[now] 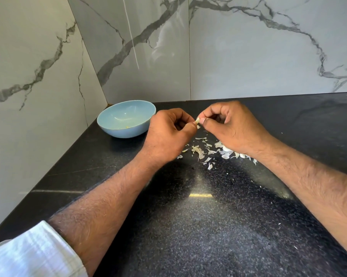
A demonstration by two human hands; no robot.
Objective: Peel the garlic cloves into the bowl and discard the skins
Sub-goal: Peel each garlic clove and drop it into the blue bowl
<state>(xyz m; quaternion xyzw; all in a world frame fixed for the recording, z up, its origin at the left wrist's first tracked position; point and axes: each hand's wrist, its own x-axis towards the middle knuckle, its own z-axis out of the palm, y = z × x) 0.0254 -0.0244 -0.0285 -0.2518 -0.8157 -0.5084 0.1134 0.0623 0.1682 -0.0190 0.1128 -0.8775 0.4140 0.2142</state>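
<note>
Small pale garlic clove (197,120) pinched between left hand (169,134) and right hand (231,126) fingertips, above black speckled stone counter (208,216). Papery white skins (212,151) scattered below; light blue ceramic bowl (126,118) left.

Black speckled stone worktop (218,226), glossy, with a bright light glare streak near its middle and a thin pale line running across toward its left edge. The worktop sits in a corner, its left and far edges both meeting wall. Left wall (28,76) and back wall (248,47) are large white marble-look tiles with grey veining; a vertical tile joint splits the back wall. The back wall is shiny and shows faint reflections, including a thin pale vertical streak. White ribbed sleeve (32,254) at the bottom left corner of view.
</note>
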